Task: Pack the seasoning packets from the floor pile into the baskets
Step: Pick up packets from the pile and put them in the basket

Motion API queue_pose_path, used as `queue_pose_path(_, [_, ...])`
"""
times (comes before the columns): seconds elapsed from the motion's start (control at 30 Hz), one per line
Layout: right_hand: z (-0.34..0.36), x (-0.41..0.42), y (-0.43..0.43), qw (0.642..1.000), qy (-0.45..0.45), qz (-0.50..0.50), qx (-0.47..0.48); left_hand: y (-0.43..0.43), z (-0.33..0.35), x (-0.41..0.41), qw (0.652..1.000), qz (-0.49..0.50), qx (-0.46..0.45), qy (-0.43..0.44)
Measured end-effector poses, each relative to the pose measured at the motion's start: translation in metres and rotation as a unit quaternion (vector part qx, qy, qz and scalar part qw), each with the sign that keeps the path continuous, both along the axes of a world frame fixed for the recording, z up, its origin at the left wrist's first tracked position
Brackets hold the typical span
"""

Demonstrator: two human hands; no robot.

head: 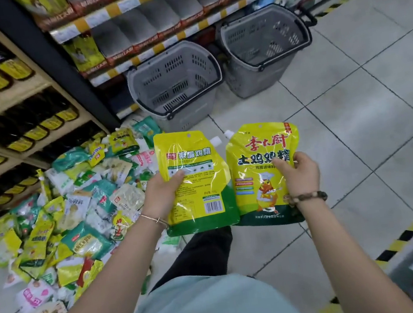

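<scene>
Your left hand (161, 191) grips the green-bottomed packet (196, 184) by its left edge, thumb pressed on the printed face and fingers curled behind. Your right hand (299, 173) pinches the cartoon-chicken packet (259, 170) the same way by its right edge. Both pouches are upright, side by side and overlapping slightly. They are in the air on your side of the near basket (202, 109), slightly right of it.

The step in hand looks like the carry and drop. Reach forward until each pouch is over the near basket's open mouth, then lower it in flat, spout end last. Let go one hand at a time so the slick film doesn't slide off the rim. Laying them flat should leave room for many more (nothing shows inside the basket so far).

The pile (75, 207) lies on the floor (348, 85) to the left of the near basket and closer to you, spreading up to its foot. The second basket (250, 79) stands just right of the near basket, and the stocked shelf (146, 27) runs directly behind it. Bottle shelves (6, 77) rise to its left, above the pile. The near basket's dark handle (194, 104) lies along the front rim, so clear it on the way in. Your leg (207, 250) is folded below the pouches, on your side of the basket.
</scene>
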State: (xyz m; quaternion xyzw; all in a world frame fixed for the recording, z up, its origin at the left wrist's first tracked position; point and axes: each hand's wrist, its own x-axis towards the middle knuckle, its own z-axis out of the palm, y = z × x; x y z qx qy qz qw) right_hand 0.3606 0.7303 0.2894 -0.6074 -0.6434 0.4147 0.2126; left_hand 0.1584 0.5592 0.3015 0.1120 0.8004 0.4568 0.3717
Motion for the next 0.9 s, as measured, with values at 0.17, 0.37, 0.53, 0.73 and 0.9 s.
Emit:
queue_pose_path(0.17, [0.008,-0.055,0.077,1.0,0.008,0.027,0.008,0.071,0.004,-0.049,1.0,0.011,0.021,-0.02])
queue_pose_path(0.37, [0.011,-0.114,0.171,0.997,-0.01,0.077,0.026,0.153,0.001,-0.097,0.998,0.054,0.001,-0.017])
queue_pose_path(0.53, [0.005,-0.167,0.262,0.988,-0.017,0.15,0.034,0.229,-0.012,-0.132,0.993,0.12,0.001,-0.021])
queue_pose_path(0.73, [-0.006,-0.243,0.371,0.97,-0.039,0.237,0.019,0.308,-0.024,-0.168,0.983,0.184,-0.02,-0.011])
queue_pose_path(0.9, [-0.015,-0.31,0.42,0.957,-0.073,0.279,0.015,0.348,-0.035,-0.205,0.973,0.225,-0.043,-0.011])
